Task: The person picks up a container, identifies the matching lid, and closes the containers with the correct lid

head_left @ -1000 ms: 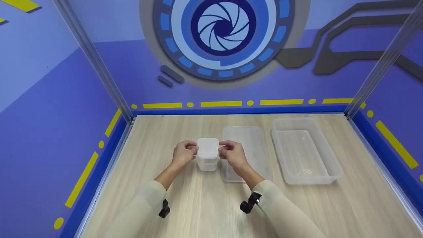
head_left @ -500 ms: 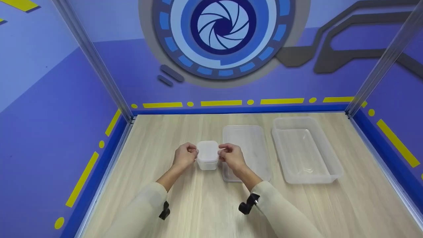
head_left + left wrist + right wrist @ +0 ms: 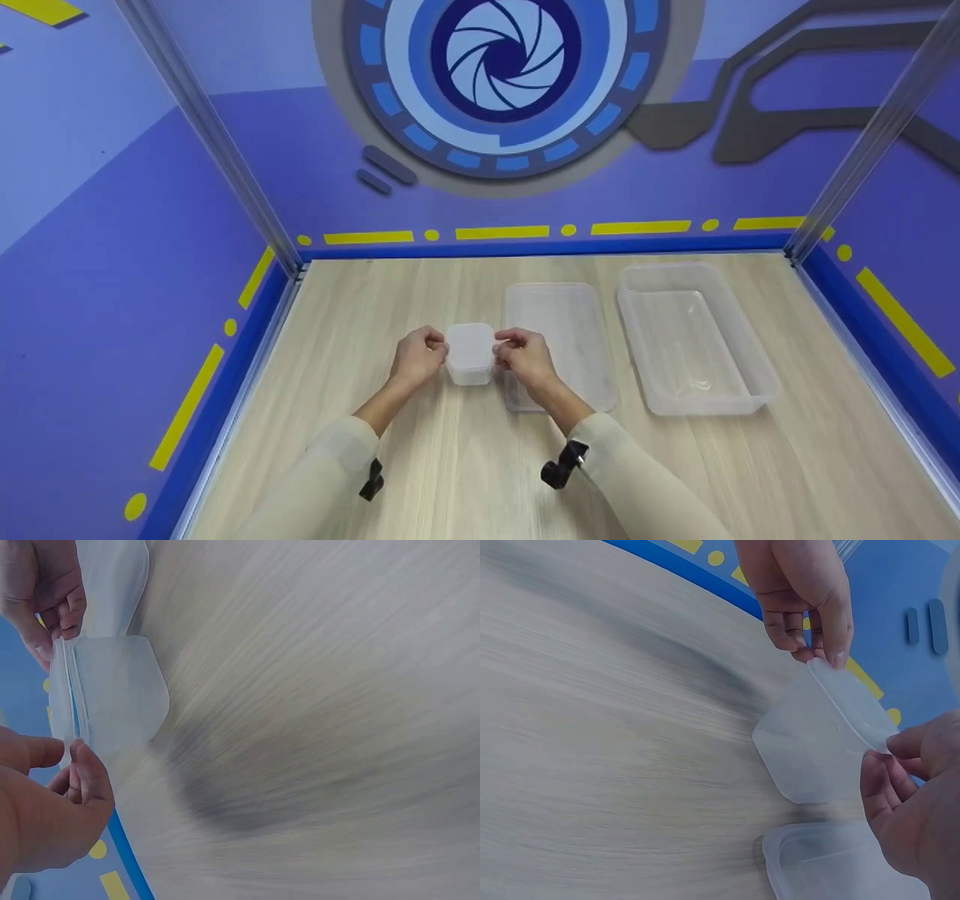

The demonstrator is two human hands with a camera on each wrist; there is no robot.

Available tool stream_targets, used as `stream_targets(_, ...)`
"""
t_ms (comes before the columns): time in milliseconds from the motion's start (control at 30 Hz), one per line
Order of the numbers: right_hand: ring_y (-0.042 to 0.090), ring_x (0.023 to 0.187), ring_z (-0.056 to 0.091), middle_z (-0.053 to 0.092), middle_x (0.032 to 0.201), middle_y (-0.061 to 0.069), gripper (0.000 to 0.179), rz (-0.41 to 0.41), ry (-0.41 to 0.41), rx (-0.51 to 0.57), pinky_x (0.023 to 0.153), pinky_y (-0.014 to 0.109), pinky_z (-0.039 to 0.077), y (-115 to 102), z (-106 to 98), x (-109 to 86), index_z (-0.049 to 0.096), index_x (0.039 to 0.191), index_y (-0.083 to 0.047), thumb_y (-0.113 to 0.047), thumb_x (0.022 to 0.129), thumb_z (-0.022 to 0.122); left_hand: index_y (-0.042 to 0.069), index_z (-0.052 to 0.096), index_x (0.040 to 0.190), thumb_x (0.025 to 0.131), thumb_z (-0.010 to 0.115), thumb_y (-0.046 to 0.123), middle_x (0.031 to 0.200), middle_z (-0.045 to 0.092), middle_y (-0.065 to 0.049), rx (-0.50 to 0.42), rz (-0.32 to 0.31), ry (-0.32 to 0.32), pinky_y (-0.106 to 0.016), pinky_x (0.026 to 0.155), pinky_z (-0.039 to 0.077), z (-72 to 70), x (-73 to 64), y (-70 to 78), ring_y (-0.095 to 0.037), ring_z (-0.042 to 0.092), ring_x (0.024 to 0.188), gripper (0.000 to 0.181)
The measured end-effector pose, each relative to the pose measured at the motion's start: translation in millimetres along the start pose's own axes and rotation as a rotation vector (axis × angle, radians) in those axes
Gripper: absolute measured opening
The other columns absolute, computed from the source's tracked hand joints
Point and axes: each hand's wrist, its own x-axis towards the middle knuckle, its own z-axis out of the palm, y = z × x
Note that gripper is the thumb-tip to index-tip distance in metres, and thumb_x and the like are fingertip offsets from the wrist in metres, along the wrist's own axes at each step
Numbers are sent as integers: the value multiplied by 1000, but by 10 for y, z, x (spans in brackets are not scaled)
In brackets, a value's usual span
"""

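A small translucent plastic container (image 3: pixel 471 376) stands upright on the table with a matching white lid (image 3: pixel 470 343) lying over its rim. My left hand (image 3: pixel 418 355) pinches the lid's left edge between thumb and fingers. On the opposite side my right hand (image 3: pixel 527 357) pinches the right edge in the same way. In the left wrist view a thin gap shows between the lid and the rim of the container (image 3: pixel 124 694). Seen from the right wrist, the lid (image 3: pixel 851 701) lies along the container's rim, thumb and fingers at both ends.
Right of the small container lies a large flat translucent lid (image 3: pixel 566 330), partly under my right forearm. Further right stands a large rectangular clear plastic box (image 3: pixel 697 406) without a lid. Blue and purple panels (image 3: pixel 420 217) enclose the wooden table (image 3: pixel 360 300).
Both hands have lowered the small lid from above the container down onto its rim. The large lid and large box have stayed put.
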Motion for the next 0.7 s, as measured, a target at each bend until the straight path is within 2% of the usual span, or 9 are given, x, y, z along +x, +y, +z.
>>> stream_targets(200,20,77,67,65,89,12,23,-14,8,-21,74,37,63,26,3,9,70,119,11,8,96,66,-2,72,108,99,67,4,91,67,-6,53,24,-5,-29,69,51,4,-8,-1,-16,62,79,12)
stream_targets(400,20,75,67,64,91,12,37,-40,-11,-59,71,34,60,37,13,24,67,133,8,9,96,64,-2,74,107,100,67,4,91,69,-7,88,18,9,-31,71,54,13,12,6,-18,63,81,12)
stream_targets(567,20,77,68,62,94,11,40,-43,-29,-130,78,42,62,28,25,22,65,138,7,8,98,63,-2,74,109,101,66,5,93,71,-8,114,20,8,-32,71,55,20,26,-3,-18,65,82,13)
stream_targets(700,22,80,69,63,95,12,39,-30,-40,-171,84,49,62,17,33,16,66,138,6,7,99,63,-2,74,109,102,65,4,90,70,-7,97,12,-3,-29,67,54,24,31,-32,-16,65,79,13)
